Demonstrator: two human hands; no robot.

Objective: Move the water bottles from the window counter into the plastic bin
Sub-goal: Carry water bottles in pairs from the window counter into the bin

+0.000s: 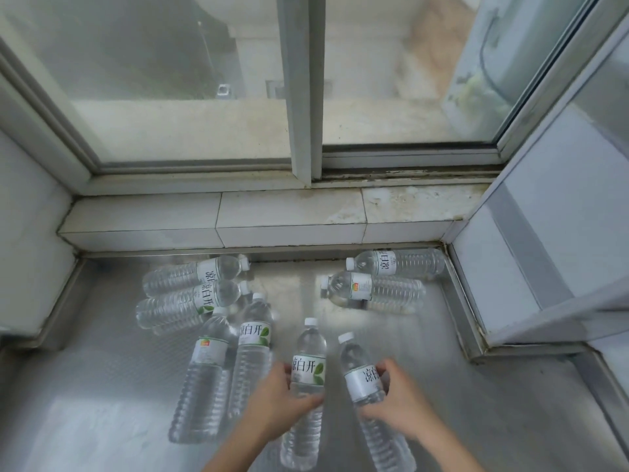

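Note:
Several clear water bottles with white caps and white labels lie on the metal window counter (85, 386). My left hand (279, 400) is wrapped around the middle of one bottle (308, 345) near the front. My right hand (398, 400) grips a second bottle (357, 366) just to its right. Two more bottles (207, 376) (253, 349) lie left of my hands. Another pair (183, 301) (190, 272) lies farther back on the left. Two bottles (374, 289) (398, 264) rest at the back right. The plastic bin is out of view.
A tiled ledge (286, 216) and a sliding window frame (303, 90) rise behind the counter. White walls close in at the left (27, 233) and at the right (544, 250).

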